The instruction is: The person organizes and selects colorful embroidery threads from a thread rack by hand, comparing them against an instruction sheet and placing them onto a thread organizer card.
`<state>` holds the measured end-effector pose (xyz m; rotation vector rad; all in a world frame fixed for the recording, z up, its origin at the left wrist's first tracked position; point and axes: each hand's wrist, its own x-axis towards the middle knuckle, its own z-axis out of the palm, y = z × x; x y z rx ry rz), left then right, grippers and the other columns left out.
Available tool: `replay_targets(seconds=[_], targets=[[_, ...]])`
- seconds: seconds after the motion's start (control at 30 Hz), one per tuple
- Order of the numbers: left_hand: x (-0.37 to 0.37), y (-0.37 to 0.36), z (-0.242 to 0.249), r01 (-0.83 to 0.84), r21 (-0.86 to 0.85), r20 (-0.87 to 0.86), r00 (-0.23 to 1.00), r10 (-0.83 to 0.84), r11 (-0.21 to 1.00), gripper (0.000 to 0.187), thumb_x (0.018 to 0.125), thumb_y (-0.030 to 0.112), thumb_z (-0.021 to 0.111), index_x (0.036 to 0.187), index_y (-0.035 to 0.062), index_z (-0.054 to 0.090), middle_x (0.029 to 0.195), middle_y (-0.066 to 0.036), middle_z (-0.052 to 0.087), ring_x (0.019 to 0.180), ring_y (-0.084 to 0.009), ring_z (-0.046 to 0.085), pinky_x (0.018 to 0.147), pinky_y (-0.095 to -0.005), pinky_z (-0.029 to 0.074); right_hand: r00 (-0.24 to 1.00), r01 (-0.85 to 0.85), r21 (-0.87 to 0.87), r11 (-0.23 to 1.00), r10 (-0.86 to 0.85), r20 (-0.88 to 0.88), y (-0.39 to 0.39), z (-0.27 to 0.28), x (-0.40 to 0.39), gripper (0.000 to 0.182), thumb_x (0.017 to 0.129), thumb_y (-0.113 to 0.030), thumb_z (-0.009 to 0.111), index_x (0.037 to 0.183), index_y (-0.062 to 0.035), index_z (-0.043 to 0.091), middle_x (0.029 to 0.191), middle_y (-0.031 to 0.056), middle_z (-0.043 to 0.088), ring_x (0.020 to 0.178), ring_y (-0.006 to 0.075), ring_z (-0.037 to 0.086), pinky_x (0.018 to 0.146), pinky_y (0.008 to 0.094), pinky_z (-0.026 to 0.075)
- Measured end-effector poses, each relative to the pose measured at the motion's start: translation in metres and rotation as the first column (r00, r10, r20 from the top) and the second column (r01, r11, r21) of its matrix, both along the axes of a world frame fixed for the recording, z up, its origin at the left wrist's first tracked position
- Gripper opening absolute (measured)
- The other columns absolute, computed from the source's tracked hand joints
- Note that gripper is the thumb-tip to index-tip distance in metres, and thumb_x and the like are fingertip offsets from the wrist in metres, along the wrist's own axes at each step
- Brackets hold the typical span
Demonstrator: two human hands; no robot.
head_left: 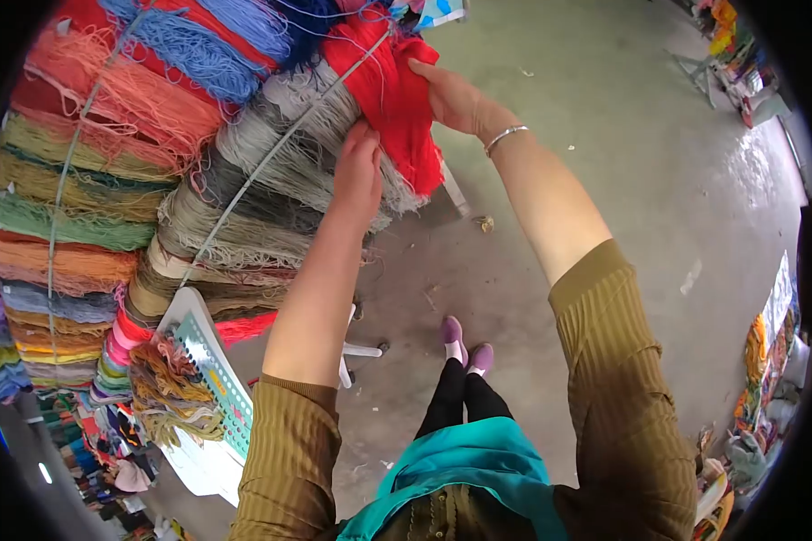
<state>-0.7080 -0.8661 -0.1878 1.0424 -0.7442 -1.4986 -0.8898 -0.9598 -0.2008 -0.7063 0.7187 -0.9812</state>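
A bright red hank of yarn (pixel 397 99) hangs over the front of a rack, draped beside grey yarn. My right hand (pixel 453 97) grips its right edge, with the fingers partly hidden by the strands. On the left edge, my left hand (pixel 359 176) has its fingers closed at the red strands, close against the grey yarn (pixel 289 135); the fingertips are partly hidden. A thin metal rod (pixel 275 149) runs along the hanks just left of both hands.
Hanks in many colours fill the rack, including coral yarn (pixel 126 90) and blue yarn (pixel 194 54). Lower left, a teal perforated board (pixel 212 374) stands beside brown yarn (pixel 167 388). A white-legged stand (pixel 363 350) is near my feet. Coloured bundles (pixel 758 388) lie along the right side.
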Motion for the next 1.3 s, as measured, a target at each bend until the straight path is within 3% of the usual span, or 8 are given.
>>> replay_targets(seconds=[0.17, 0.5, 0.67, 0.77, 0.87, 0.97, 1.1, 1.3], targets=[[0.006, -0.003, 0.005, 0.252, -0.086, 0.116, 0.964, -0.241, 0.964, 0.042, 0.09, 0.013, 0.065, 0.129, 0.0044, 0.054, 0.124, -0.005, 0.061, 0.116, -0.0155, 0.055, 0.1, -0.0311, 0.04, 0.92, -0.288, 0.003, 0.958, 0.276, 0.279, 0.013, 0.022, 0.001, 0.045, 0.097, -0.037, 0.054, 0.131, -0.0079, 0.053, 0.131, 0.0094, 0.06, 0.122, 0.0225, 0.055, 0.106, 0.041, 0.041], [0.018, 0.003, 0.014, 0.335, 0.075, 0.089, 0.936, -0.341, 0.939, 0.04, 0.086, 0.023, 0.073, 0.12, 0.0054, 0.061, 0.116, -0.006, 0.065, 0.104, -0.0161, 0.062, 0.09, -0.0333, 0.048, 0.858, -0.252, 0.002, 0.968, 0.223, 0.463, 0.028, 0.005, -0.005, 0.038, 0.099, -0.032, 0.05, 0.129, -0.0087, 0.054, 0.125, 0.0073, 0.062, 0.12, 0.0228, 0.055, 0.107, 0.0402, 0.04], [0.012, 0.031, 0.017, 0.009, 0.059, 0.693, 0.72, -0.048, 0.998, 0.036, 0.088, 0.025, 0.069, 0.116, 0.0028, 0.063, 0.112, -0.007, 0.067, 0.101, -0.0177, 0.062, 0.088, -0.0376, 0.047, 0.939, 0.263, -0.309, 0.914, -0.316, -0.137, 0.055, -0.052, -0.022, 0.028, 0.098, -0.025, 0.05, 0.11, -0.0046, 0.065, 0.098, 0.0115, 0.07, 0.101, 0.0254, 0.062, 0.095, 0.0362, 0.046], [-0.009, 0.075, 0.034, 0.211, -0.571, 0.808, 0.318, 0.497, 0.793, 0.035, 0.084, 0.015, 0.067, 0.116, 0.0008, 0.06, 0.108, -0.014, 0.063, 0.105, -0.0272, 0.058, 0.088, -0.0386, 0.046, 0.726, 0.333, -0.415, 0.847, -0.511, -0.46, 0.141, 0.009, -0.034, 0.025, 0.094, -0.022, 0.052, 0.099, 0.0003, 0.064, 0.08, 0.0163, 0.067, 0.078, 0.0322, 0.064, 0.074, 0.0371, 0.049], [-0.042, 0.111, 0.082, 0.296, -0.531, 0.665, 0.726, 0.175, 0.794, 0.044, 0.08, 0.002, 0.066, 0.123, 0.0022, 0.057, 0.115, -0.014, 0.057, 0.11, -0.0321, 0.053, 0.091, -0.0382, 0.046, 0.633, 0.136, -0.512, 0.848, -0.472, -0.614, 0.208, 0.041, -0.041, 0.024, 0.093, -0.021, 0.052, 0.097, -0.0001, 0.062, 0.076, 0.0185, 0.064, 0.071, 0.0335, 0.062, 0.066, 0.0386, 0.048], [-0.043, 0.129, 0.117, 0.562, -0.551, 0.776, 0.617, 0.131, 0.617, 0.05, 0.077, -0.003, 0.061, 0.127, 0.0049, 0.058, 0.115, -0.013, 0.056, 0.108, -0.0251, 0.056, 0.087, -0.0316, 0.049, 0.639, -0.084, -0.6, 0.795, -0.419, -0.645, 0.257, 0.073, -0.038, 0.018, 0.089, -0.018, 0.052, 0.091, -0.0027, 0.06, 0.073, 0.0187, 0.059, 0.067, 0.0324, 0.061, 0.062, 0.0396, 0.048], [-0.029, 0.171, 0.139, 0.56, -0.387, 0.757, 0.647, -0.094, 0.732, 0.033, 0.075, -0.005, 0.057, 0.108, 0.0011, 0.062, 0.113, -0.01, 0.056, 0.102, -0.0198, 0.058, 0.089, -0.0298, 0.047, 0.625, -0.255, -0.551, 0.794, -0.3, -0.721, 0.306, 0.119, -0.036, 0.018, 0.085, -0.019, 0.053, 0.089, -0.0026, 0.059, 0.07, 0.0181, 0.057, 0.065, 0.0338, 0.059, 0.06, 0.0409, 0.047], [0.01, 0.251, 0.165, 0.344, -0.307, 0.696, 0.717, -0.037, 0.887, 0.022, 0.078, -0.001, 0.055, 0.1, -0.0007, 0.061, 0.093, -0.01, 0.06, 0.091, -0.0195, 0.06, 0.083, -0.0297, 0.048, 0.591, -0.128, -0.885, 0.448, -0.682, -0.431, 0.364, 0.192, 0.012, 0.034, 0.071, 0.0, 0.069, 0.104, -0.0024, 0.064, 0.102, 0.0151, 0.065, 0.096, 0.0323, 0.064, 0.081, 0.0393, 0.053]])
